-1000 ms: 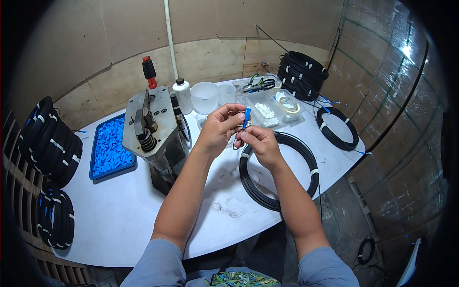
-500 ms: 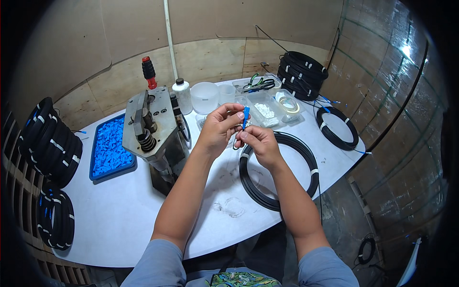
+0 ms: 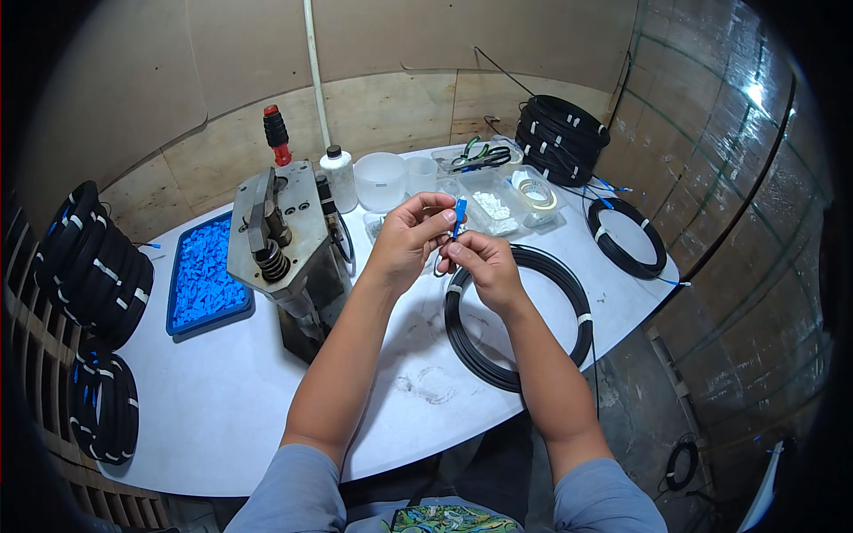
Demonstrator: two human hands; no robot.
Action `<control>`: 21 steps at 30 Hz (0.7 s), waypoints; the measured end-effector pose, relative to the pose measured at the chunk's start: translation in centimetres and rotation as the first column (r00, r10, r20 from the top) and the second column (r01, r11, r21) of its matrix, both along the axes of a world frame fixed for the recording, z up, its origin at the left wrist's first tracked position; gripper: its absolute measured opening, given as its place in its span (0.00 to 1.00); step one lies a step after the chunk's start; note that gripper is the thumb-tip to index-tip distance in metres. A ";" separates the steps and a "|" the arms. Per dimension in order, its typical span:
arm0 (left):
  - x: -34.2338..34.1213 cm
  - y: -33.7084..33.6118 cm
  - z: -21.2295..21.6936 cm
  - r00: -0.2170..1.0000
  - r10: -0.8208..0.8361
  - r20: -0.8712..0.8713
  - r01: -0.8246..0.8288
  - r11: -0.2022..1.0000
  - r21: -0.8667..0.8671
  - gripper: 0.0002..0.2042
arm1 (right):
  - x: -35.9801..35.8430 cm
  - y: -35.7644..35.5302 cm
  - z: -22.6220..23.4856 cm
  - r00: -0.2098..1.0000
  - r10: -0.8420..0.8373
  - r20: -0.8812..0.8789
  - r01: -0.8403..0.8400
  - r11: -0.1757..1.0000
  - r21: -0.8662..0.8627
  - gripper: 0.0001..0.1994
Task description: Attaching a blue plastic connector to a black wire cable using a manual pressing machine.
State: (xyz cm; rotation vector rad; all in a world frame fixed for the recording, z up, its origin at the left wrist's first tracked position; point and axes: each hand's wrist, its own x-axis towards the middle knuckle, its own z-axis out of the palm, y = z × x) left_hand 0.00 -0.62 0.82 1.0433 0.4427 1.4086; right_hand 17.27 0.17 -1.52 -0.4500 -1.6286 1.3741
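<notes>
Over the middle of the table, a small blue cable connector [image 3: 460, 210] stands nearly upright, tilted slightly right at its top. Thumb and fingers of my left hand [image 3: 404, 240] are closed on its side. Just below and to the right, my right hand [image 3: 487, 271] pinches the thin black cable at the connector's lower end; the exact grip is partly hidden by the fingers. A short loop of that cable hangs between the hands. Under my right forearm lies a coil of black cable [image 3: 453, 329] with white ties.
To the left stand a metal hand press [image 3: 302, 209] and a blue tray [image 3: 178, 330] of blue connector parts. White bottle [image 3: 338, 178], translucent tub [image 3: 380, 182], boxes with white pieces [image 3: 491, 206], a tape roll [image 3: 537, 194] and pliers [image 3: 484, 160] line the back. Cable coils [image 3: 560, 133] flank both sides.
The connector's upper end has tipped slightly to the right and turned a little in my fingers. Both arms hold almost the same place.
</notes>
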 end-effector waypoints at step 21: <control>0.2 0.1 -0.1 0.999 0.006 0.041 -0.006 1.000 0.006 0.09 | 0.1 0.2 -0.1 1.000 -0.030 -0.007 0.030 1.000 -0.005 0.10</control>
